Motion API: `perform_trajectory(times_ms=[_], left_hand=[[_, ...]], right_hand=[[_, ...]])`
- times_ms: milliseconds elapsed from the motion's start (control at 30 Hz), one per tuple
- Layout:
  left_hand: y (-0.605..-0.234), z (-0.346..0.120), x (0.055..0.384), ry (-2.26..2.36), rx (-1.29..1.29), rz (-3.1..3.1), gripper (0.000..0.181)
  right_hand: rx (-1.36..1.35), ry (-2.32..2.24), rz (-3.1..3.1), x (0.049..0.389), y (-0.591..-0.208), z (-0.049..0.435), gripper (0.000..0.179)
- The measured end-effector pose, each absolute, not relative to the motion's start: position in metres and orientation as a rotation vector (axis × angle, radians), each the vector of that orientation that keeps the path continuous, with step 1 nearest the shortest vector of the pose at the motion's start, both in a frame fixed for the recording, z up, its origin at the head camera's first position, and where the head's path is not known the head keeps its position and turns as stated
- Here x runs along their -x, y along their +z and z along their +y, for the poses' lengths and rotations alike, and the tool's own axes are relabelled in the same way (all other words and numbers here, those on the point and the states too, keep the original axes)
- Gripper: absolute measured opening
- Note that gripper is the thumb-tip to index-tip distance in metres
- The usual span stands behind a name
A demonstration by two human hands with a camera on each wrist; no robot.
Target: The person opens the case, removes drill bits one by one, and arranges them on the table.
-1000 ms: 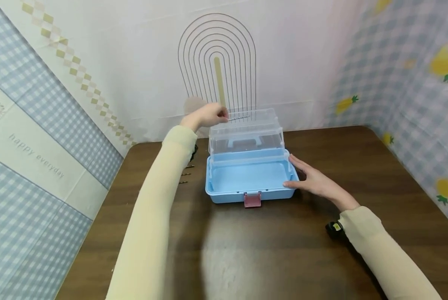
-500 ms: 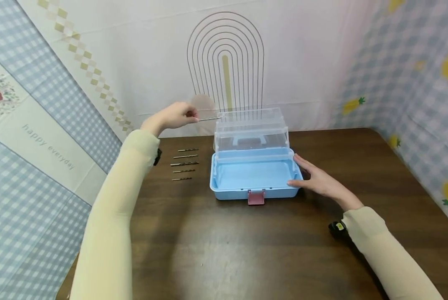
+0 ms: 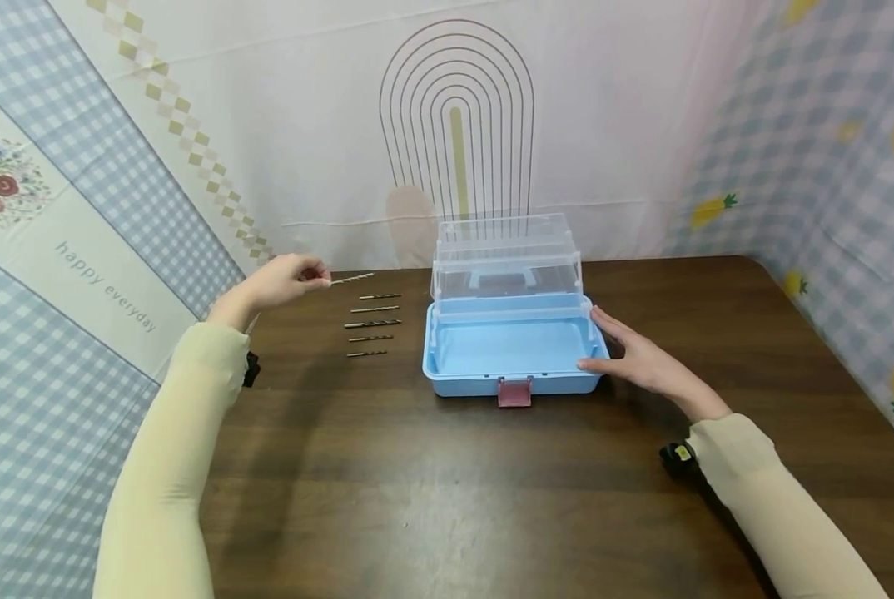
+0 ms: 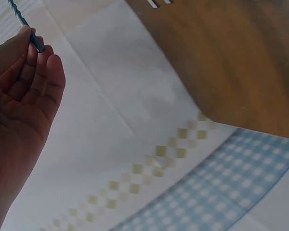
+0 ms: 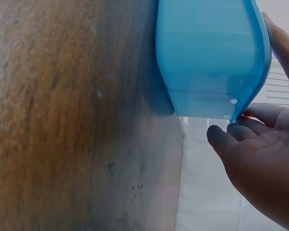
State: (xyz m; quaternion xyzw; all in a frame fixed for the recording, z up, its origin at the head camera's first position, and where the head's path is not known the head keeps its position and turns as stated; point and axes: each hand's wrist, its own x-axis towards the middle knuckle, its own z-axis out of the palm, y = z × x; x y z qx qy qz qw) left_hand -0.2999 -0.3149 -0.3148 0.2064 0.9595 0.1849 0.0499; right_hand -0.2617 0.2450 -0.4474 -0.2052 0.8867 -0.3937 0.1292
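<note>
In the head view my left hand [image 3: 285, 279] pinches a thin spiral drill bit [image 3: 353, 278] by one end, above the table's back left. The left wrist view shows the plain shank of this drill bit [image 4: 38, 43] between thumb and fingers. Several more drill bits [image 3: 373, 323] lie in a spaced column to the right of that hand. A light-blue toolbox [image 3: 469, 387] stands with its clear lid [image 3: 507, 229] raised. My right hand [image 3: 645, 362] holds its right end, thumb at the front rim and fingers farther back; the right wrist view shows fingertips at the corner.
The brown wooden table [image 3: 447, 499] carries the toolbox near its back edge. A pink latch [image 3: 514, 393] hangs down at the front of the box. Patterned cloth [image 3: 327, 150] hangs behind the table and along both sides.
My left hand has moved left and down from beside the raised lid, carrying the drill bit away from the box. The row of drill bits has come into view. My right hand stays on the toolbox.
</note>
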Motion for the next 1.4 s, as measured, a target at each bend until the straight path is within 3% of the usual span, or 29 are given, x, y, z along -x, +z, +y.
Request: perform_trajectory(times_ms=[867,1400], left_hand=[[-0.432,-0.317,0.26,0.649,-0.699,2.871,0.005],[-0.459,-0.32,0.249,0.625,-0.762,2.826,0.004]], right_hand=[[0.584,-1.167,2.572,0.263,-0.449,0.246,0.101],[0.585,-1.178,2.558,0.259,-0.448,0.244,0.1]])
